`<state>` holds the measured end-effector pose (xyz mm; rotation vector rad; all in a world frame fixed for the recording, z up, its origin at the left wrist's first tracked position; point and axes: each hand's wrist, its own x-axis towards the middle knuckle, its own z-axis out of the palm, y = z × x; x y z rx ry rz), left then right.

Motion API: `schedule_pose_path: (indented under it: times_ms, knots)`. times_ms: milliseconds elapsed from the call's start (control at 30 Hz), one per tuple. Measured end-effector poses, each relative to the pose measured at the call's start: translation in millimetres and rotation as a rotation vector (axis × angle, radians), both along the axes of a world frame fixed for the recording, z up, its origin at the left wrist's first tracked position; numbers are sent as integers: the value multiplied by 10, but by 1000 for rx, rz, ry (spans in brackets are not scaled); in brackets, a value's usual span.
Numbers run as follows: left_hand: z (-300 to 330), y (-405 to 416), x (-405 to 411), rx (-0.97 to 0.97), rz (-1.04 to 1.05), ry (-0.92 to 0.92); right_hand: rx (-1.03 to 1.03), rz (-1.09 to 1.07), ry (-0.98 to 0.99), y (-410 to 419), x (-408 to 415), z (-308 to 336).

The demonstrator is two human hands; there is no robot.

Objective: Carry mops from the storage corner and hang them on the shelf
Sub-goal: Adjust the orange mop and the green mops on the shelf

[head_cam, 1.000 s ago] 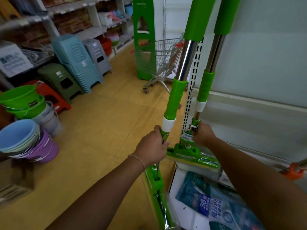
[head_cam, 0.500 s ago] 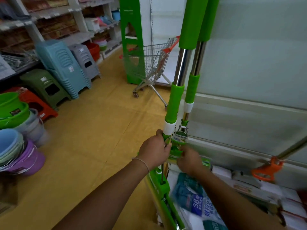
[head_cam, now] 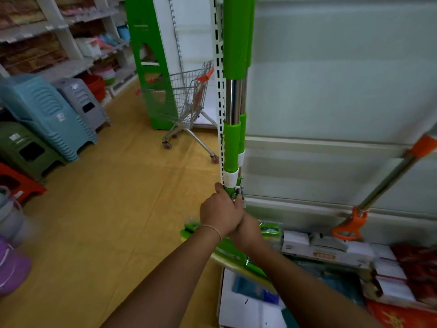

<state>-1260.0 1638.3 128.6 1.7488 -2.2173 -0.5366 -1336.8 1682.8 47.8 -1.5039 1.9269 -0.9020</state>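
Hands (head_cam: 233, 221) grip mops (head_cam: 233, 147) against shelf (head_cam: 331, 91), yellow floor (head_cam: 106, 209).

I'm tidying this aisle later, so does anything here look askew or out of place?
Yes: the orange-fitted mop at right leans diagonally across the shelf panel instead of standing upright like the two green mops. A shopping cart also sits unattended in the aisle.

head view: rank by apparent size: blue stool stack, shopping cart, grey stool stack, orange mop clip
1. blue stool stack
2. shopping cart, close to the blue stack, and farther off, so unsure
3. grey stool stack
4. orange mop clip, clearly the smallest
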Motion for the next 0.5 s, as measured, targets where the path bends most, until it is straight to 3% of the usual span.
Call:
schedule_pose_path:
  times_ms: [200,500]
  knots:
    - [96,-289,-22,221,-213,93,70,25,60,-235,-379,37]
    - [77,-400,-233,149,-159,106,182,81,55,-472,-625,238]
